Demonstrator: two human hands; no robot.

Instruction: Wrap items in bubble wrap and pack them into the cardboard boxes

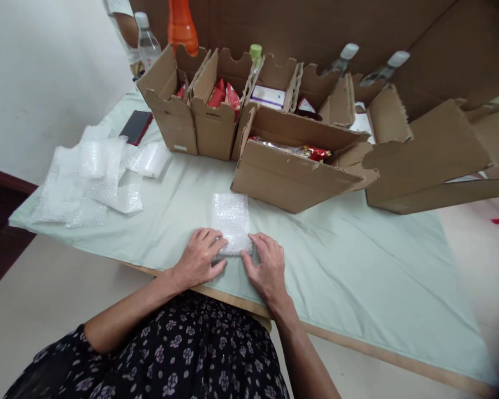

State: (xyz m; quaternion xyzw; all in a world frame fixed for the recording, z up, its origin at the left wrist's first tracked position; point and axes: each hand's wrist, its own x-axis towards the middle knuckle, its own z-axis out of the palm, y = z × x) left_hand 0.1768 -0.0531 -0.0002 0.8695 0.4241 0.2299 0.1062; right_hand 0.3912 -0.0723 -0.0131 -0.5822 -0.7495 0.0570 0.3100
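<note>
A strip of clear bubble wrap [230,213] lies flat on the cloth in front of me, with its near end folded into a thicker part. Whether something is inside that fold I cannot make out. My left hand [200,256] holds the left edge of the fold, fingers on top and thumb low at the near side. At the opposite edge, my right hand [268,263] grips the wrap with bent fingers and thumb.
Loose bubble wrap pieces [83,177] are heaped at the left, near a dark phone [136,127]. Cardboard boxes [214,130] with packaged goods line the back; another open box [291,180] stands before them. Bottles [148,44] and an orange container [182,27] rise behind. A person's arm [127,27] shows top left.
</note>
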